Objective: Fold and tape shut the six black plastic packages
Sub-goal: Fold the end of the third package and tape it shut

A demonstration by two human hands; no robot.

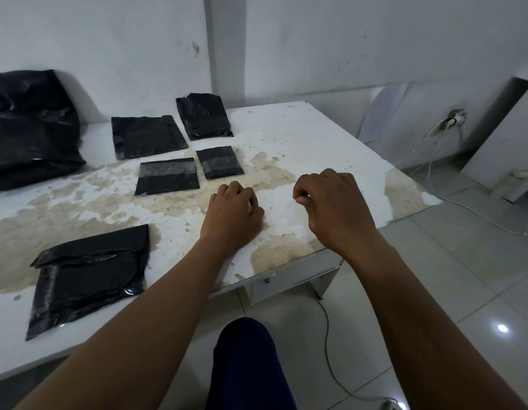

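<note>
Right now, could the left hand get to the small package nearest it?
Probably yes. The left hand rests curled on the table, and only bare tabletop lies between it and the small package just beyond its knuckles.

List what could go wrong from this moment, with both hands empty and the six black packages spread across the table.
1. The table top is flaked and stained; loose grit could get under tape and weaken its hold.
2. The near package has a flap lifting along its top edge, so it may reopen if skipped.
3. No tape roll shows, and both the left hand and right hand are curled and empty; reaching away may interrupt the work.
</note>
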